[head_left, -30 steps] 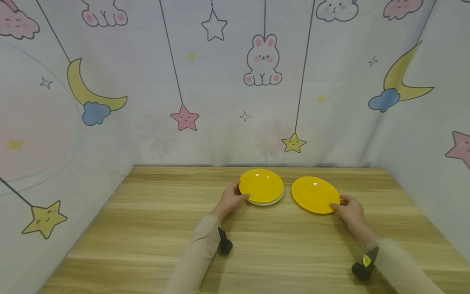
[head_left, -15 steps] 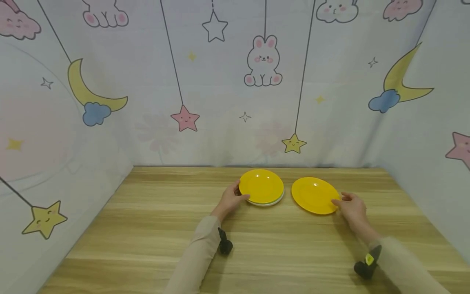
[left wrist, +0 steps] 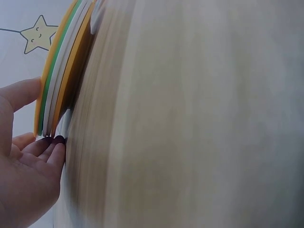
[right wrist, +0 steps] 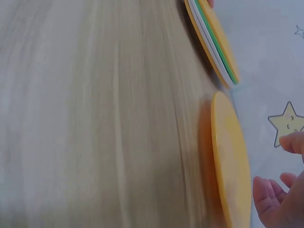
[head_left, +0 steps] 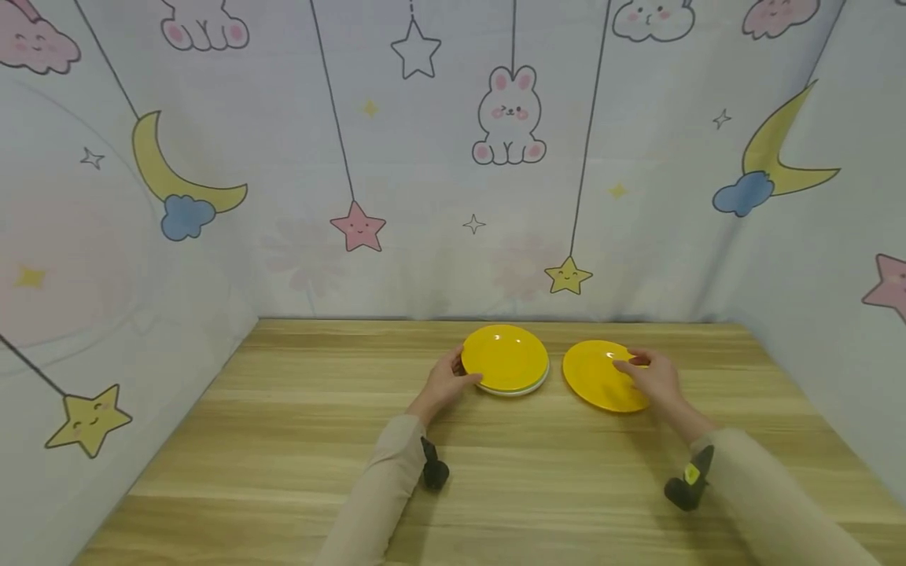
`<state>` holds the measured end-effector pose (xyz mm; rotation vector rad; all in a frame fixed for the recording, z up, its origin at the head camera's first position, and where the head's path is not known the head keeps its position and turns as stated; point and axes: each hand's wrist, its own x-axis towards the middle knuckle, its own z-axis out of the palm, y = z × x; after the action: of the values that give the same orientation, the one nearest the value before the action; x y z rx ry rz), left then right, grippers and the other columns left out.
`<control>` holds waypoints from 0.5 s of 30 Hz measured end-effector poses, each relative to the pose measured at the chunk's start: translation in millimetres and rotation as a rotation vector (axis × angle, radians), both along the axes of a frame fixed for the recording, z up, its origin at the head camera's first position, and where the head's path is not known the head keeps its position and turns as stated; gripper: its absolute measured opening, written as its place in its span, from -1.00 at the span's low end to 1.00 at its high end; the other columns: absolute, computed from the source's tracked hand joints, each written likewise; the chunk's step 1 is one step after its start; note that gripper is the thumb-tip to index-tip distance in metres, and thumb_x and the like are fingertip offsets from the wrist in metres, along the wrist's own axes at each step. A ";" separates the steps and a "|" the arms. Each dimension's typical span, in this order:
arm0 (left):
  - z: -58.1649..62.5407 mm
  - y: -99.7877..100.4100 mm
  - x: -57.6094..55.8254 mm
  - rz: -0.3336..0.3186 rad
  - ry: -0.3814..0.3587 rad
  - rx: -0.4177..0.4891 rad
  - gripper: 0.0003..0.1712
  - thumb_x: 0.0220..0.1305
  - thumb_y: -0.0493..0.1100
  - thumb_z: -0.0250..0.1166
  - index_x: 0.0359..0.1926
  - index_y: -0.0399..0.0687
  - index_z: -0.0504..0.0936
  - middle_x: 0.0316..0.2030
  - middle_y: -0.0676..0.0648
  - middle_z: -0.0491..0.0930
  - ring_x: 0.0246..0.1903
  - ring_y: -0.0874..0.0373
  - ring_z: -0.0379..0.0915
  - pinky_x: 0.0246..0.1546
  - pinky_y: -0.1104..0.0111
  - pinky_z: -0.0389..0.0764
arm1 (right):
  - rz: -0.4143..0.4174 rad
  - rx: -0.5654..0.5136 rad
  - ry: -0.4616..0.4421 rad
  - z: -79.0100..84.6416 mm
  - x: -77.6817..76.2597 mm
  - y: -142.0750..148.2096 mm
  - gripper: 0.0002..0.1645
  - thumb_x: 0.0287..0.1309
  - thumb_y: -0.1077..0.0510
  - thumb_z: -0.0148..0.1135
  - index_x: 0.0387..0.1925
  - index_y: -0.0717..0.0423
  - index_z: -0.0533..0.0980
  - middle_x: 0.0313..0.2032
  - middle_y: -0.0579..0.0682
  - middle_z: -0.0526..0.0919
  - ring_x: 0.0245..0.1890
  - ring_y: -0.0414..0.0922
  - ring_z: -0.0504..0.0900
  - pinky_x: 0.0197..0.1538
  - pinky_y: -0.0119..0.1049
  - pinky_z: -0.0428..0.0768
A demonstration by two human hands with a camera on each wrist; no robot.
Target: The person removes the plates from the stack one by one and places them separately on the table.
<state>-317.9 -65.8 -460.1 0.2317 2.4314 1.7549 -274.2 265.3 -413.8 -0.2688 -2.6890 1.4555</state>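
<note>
A stack of plates (head_left: 504, 358) with a yellow one on top sits toward the back of the table. My left hand (head_left: 446, 385) grips its left edge, the thumb on the top plate and the other fingers low at the rim. Green, white and orange-yellow edges of the stacked plates (left wrist: 61, 71) show in the left wrist view. To the right lies a single yellow plate (head_left: 598, 381). Over its right side hovers my right hand (head_left: 658, 381), holding nothing. The right wrist view shows thumb and fingers of that hand (right wrist: 285, 199) spread apart, off the plate (right wrist: 231, 161).
The wood-grain table (head_left: 495, 487) runs back to a white cloth (head_left: 425, 181) printed with stars, moons and rabbits, which also closes off both sides. A narrow gap separates the stack from the single plate. Each wrist carries a black camera mount (head_left: 434, 472).
My right hand has let go of the single plate's right edge and moved left, over the plate. My left hand and the stack have stayed in place.
</note>
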 end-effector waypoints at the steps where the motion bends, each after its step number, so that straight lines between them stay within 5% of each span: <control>1: -0.2 -0.1 -0.2 -0.003 0.002 0.000 -0.15 0.14 -0.21 0.28 0.35 -0.25 0.03 0.28 -0.20 0.20 0.22 -0.03 0.20 0.22 0.19 0.30 | 0.011 -0.011 -0.006 0.4 -1.3 -2.9 -0.31 0.15 0.06 0.15 0.16 0.46 0.25 0.00 0.39 0.37 -0.09 0.13 0.44 -0.25 -0.34 0.65; 4: 3.0 -0.9 1.7 -0.021 0.004 0.025 -0.15 0.14 -0.23 0.27 0.35 -0.30 0.01 0.28 -0.26 0.18 0.22 -0.09 0.18 0.22 0.14 0.28 | 0.047 -0.033 -0.017 1.4 -5.1 -12.0 -0.29 0.16 0.04 0.15 0.18 0.46 0.22 0.02 0.39 0.37 -0.07 0.13 0.45 -0.21 -0.30 0.64; 9: 25.5 -0.4 17.7 -0.032 -0.008 0.042 -0.18 0.15 -0.30 0.24 0.33 -0.40 -0.01 0.26 -0.34 0.16 0.22 -0.15 0.16 0.23 0.09 0.25 | 0.086 -0.049 -0.054 1.2 -12.0 -26.4 -0.25 0.16 0.02 0.15 0.22 0.43 0.17 0.05 0.37 0.34 -0.03 0.15 0.42 -0.11 -0.21 0.61; 15: 5.9 -0.5 4.3 -0.011 0.006 0.026 -0.16 0.14 -0.25 0.26 0.34 -0.31 0.02 0.27 -0.26 0.19 0.22 -0.08 0.19 0.22 0.14 0.28 | 0.122 -0.080 -0.092 1.9 -19.7 -43.2 -0.23 0.17 0.02 0.14 0.26 0.38 0.13 0.10 0.35 0.30 0.04 0.16 0.38 0.03 -0.11 0.54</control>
<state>-313.6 -66.3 -454.2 0.2535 2.4082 1.7846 -293.9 222.1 -411.9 -0.1834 -2.7673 1.6254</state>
